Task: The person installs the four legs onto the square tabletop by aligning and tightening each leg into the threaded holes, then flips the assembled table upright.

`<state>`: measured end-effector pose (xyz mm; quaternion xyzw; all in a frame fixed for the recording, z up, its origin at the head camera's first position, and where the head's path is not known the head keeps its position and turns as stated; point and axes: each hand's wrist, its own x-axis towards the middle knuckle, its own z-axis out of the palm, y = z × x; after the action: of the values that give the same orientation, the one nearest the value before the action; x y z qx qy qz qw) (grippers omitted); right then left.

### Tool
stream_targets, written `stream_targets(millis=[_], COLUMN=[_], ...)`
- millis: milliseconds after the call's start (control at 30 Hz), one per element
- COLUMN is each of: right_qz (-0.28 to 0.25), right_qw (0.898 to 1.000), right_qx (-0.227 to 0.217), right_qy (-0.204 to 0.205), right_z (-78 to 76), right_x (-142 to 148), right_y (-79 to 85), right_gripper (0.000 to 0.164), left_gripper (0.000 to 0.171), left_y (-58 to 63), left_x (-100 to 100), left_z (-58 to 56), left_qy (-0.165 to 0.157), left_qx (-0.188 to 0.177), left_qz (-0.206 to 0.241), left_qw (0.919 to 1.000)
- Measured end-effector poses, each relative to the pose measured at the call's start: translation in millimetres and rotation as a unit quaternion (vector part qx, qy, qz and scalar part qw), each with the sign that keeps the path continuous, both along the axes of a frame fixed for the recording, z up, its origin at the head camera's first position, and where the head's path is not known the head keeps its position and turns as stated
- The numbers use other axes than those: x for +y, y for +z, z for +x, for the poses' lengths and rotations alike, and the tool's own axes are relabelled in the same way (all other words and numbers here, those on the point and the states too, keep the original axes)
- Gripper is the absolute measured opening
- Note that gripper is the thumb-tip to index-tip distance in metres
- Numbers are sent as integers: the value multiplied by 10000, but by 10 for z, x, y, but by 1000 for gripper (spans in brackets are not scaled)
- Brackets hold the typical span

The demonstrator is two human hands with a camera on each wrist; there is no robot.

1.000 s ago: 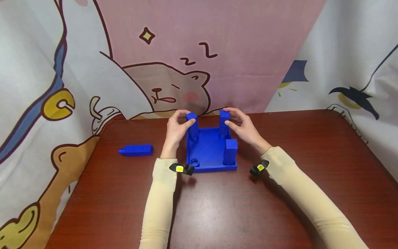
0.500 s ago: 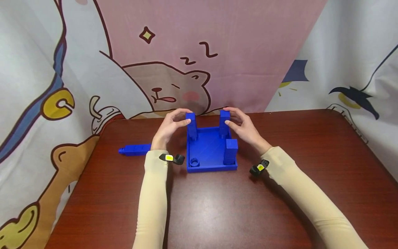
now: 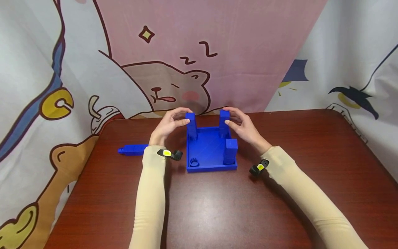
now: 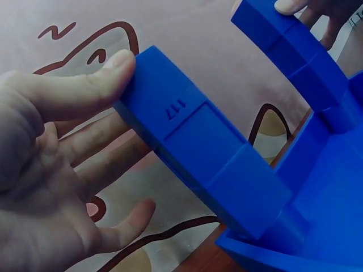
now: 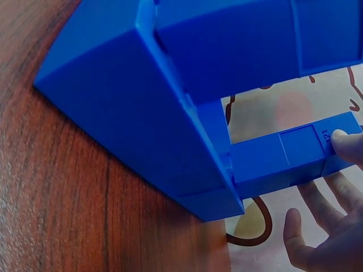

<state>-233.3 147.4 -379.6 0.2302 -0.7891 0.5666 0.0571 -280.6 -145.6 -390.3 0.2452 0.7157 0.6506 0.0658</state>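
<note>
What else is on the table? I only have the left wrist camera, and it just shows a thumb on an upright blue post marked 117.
Observer: A loose blue post lies flat on the table, to the left of the left hand.
Operator: Does every corner of the tray have a post?
Observer: No. The near left corner of the blue tray shows only an empty round socket.
Operator: What is the other hand doing?
Observer: The right hand pinches the far right post near its top.
</note>
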Motion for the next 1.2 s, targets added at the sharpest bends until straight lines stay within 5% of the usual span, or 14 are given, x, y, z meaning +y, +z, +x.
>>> stream_targets(millis=[400, 667, 900, 1200], right_qz=[-99, -106, -90, -162], right_qw=[9999, 9999, 10000, 9999], right_qx=[52, 11, -35, -17], right_qy=[8, -32, 11, 5], right_z=[-12, -7, -1, 1], right_x=[-10, -6, -9, -7], right_y=[3, 6, -13, -27], right_gripper=[42, 42, 43, 43], left_gripper=[29, 37, 38, 34], left_y=[13, 285, 91, -31], left_x=[-14, 45, -117, -397], left_z=[15, 234, 172, 269], left_qy=[28, 79, 271, 592], left_qx=[61, 274, 361, 345], left_qz=[-204, -575, -743, -1300], left_qw=[9998, 9979, 9962, 9891])
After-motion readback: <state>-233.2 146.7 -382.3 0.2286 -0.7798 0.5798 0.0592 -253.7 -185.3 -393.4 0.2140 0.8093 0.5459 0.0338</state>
